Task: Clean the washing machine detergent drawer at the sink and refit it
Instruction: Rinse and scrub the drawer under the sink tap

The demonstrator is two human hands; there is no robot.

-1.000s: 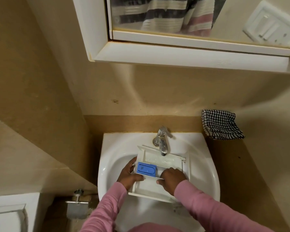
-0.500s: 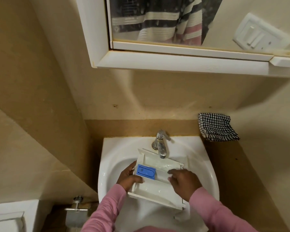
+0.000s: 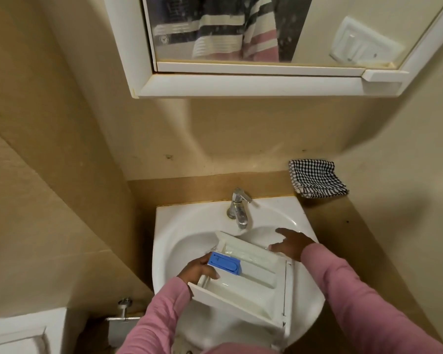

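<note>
Our left hand grips the white plastic detergent drawer at its left edge, over the white ceramic sink. Our right hand hovers open-fingered at the drawer's far right corner, below the chrome tap.

White detergent drawer tilted over the sink, gripped at its left side by the left hand. Right hand open-fingered at the far right corner, near the tap. Checked cloth on the counter, far right.

A single head-worn wide-angle camera looks forward and steeply down from close above the sink, facing the wall behind it. The tap sits near centre, the mirror cabinet fills the top edge, both sleeves entering from below.
</note>
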